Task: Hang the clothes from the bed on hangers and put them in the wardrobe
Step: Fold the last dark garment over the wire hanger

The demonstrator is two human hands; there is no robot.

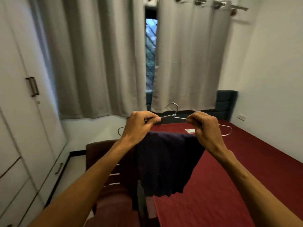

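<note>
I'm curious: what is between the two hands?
In the head view, the hanger's hook sits between the left hand and right hand, above the dark garment.

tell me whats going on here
A person is holding a wire hanger up in front of them, the left hand pinching one shoulder of it and the right hand the other. A dark navy garment is draped over the hanger and hangs down above the red bed. The wardrobe on the left has its doors closed, so the garment has not gone in yet.
</note>
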